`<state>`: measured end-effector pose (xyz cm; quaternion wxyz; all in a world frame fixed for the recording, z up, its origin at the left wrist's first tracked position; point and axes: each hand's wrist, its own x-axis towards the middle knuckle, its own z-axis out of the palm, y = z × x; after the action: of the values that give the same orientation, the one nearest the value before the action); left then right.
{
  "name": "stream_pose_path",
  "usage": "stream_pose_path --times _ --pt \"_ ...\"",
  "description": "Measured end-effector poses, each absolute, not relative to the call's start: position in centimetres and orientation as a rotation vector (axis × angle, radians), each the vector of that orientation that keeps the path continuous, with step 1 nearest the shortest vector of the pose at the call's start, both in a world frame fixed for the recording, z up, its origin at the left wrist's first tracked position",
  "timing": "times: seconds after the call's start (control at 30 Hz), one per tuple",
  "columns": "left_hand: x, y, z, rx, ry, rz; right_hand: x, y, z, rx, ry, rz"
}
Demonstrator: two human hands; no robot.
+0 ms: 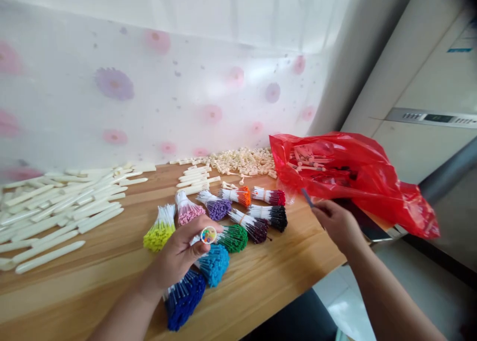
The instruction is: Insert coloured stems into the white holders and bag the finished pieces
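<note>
My left hand (186, 241) is closed round a white pen barrel (203, 230), its open end turned to me with several coloured refill tips inside. Under and around it lie bundles of thin white pen refills: dark blue (185, 299), light blue (214, 264), green (234, 238), yellow (159, 232), pink (189, 209) and purple (216, 207). Farther right are orange (238, 195), red (271, 196), black (270, 216) and dark maroon (251, 225) bundles. Near the red bag, my right hand (337, 224) pinches a thin grey-blue stick (307, 198) whose kind I cannot make out.
Many long cream pen barrels (67, 212) cover the table's left side. A heap of small cream pen parts (242, 161) lies along the wall beside several short barrels (196, 177). The open red plastic bag (376, 172) holds more small parts. The wooden table's (268, 276) front edge runs below my hands.
</note>
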<state>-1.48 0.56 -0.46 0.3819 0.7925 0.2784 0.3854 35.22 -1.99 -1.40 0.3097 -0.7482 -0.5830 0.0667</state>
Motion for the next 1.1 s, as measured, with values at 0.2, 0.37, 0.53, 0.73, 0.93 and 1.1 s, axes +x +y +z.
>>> stream_pose_path --times 0.2,0.37,0.53,0.73,0.93,1.1 --pt "-1.6 0.2 -0.3 1.917 0.648 0.930 25.3 -5.5 4.9 -0.749 -1.316 0.478" --pt "-1.7 0.1 -0.2 1.826 0.675 0.896 20.1 -6.9 6.7 -0.570 -1.725 0.338" --pt "-1.7 0.2 -0.5 1.779 0.638 0.876 19.3 -5.8 6.1 -0.561 -1.817 0.266" --pt "-1.7 0.2 -0.6 1.787 0.650 0.819 18.9 -5.4 5.7 -0.580 -1.794 0.263" --pt "-1.6 0.3 -0.5 1.784 0.611 0.806 18.7 -5.4 5.3 -0.607 -1.768 0.296" --pt "-1.6 0.3 -0.6 1.771 0.604 0.816 18.7 -5.4 5.5 -0.598 -1.760 0.256"
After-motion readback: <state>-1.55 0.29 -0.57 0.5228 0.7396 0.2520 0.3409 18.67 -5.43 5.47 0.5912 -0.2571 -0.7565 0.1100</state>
